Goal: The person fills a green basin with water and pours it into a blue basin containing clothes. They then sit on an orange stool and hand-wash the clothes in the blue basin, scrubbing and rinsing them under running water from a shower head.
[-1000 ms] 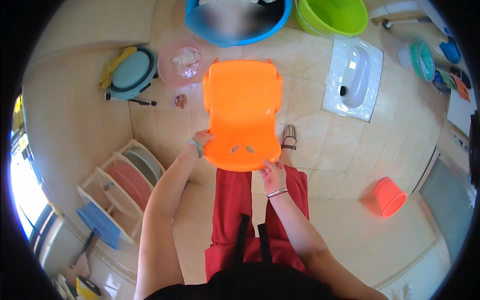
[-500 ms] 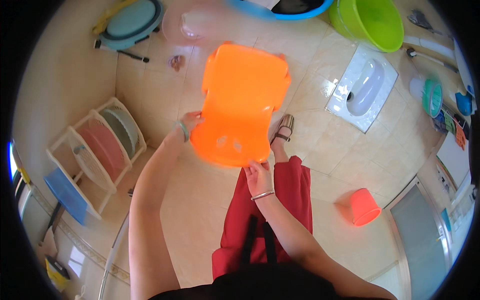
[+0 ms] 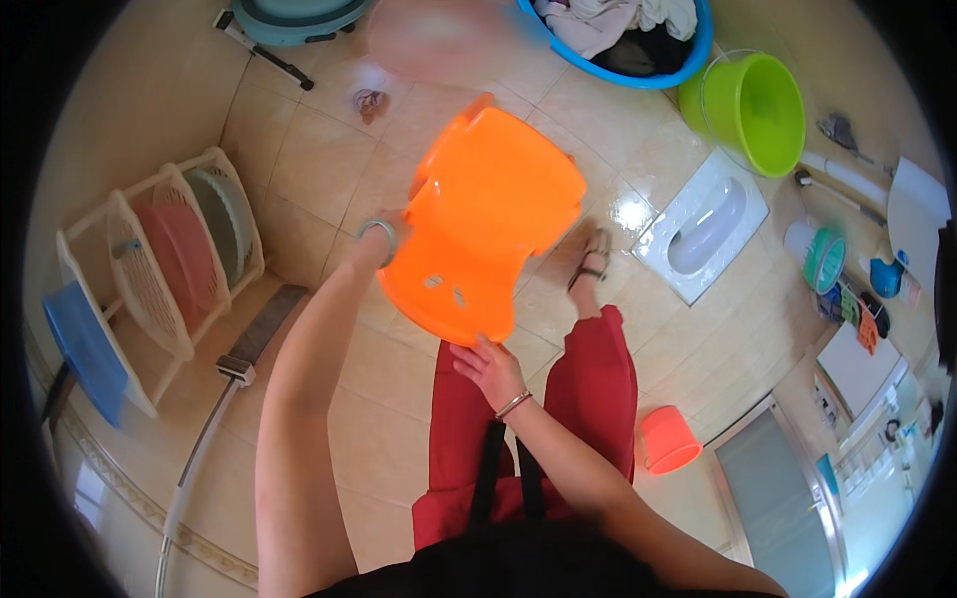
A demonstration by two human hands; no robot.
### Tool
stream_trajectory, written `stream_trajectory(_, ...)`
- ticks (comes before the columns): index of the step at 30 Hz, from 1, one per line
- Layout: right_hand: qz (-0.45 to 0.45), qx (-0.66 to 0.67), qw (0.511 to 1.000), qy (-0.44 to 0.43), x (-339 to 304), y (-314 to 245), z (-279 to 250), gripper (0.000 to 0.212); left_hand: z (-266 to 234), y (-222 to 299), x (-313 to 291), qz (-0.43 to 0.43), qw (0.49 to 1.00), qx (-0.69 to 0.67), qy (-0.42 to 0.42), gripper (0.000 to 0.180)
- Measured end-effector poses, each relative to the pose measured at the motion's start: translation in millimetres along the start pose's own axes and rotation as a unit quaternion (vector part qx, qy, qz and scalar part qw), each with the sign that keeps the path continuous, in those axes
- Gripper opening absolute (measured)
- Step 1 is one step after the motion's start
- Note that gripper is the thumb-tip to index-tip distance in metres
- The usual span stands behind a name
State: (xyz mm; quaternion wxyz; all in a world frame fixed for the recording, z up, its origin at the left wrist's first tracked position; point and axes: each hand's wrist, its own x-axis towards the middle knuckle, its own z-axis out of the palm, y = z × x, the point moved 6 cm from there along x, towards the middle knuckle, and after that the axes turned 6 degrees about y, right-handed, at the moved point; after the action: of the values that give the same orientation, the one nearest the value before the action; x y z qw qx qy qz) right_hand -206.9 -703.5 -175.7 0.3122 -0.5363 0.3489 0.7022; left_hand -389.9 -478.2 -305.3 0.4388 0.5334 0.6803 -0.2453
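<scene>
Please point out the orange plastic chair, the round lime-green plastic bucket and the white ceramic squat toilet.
Orange plastic chair (image 3: 500,181): head view, on its broad smooth surface.
Round lime-green plastic bucket (image 3: 722,103): head view, on its outer wall.
White ceramic squat toilet (image 3: 706,231): head view, inside its basin.

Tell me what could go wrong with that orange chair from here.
Slipping: the right hand looks loosely open at the rim of the orange chair, so most of the hold may fall to the left hand.
Bumping: if dropped, the chair might hit the foot in the shoe beside it.
Knocking: a swing left could catch the mop.
</scene>
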Motion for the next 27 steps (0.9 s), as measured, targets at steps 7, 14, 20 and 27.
stream_trajectory(7, -0.061, -0.387, 0.917, 0.074, 8, -120, -36, 0.045, -23, 123, -30, 0.074, 0.982, 0.076, 0.16, 0.055)
stream_trajectory(14, -0.471, -0.657, 0.581, 0.096, 106, -296, 73, 0.028, -15, 190, 45, 0.184, 0.896, 0.191, 0.356, 0.098)
stream_trajectory(20, -0.525, -0.605, 0.597, 0.043, 161, -353, 108, 0.03, -13, 208, 85, 0.223, 0.918, 0.211, 0.251, 0.078)
stream_trajectory(27, -0.341, -0.498, 0.797, 0.014, 121, -395, 67, 0.034, -49, 272, 78, 0.107, 0.952, 0.091, 0.273, 0.042)
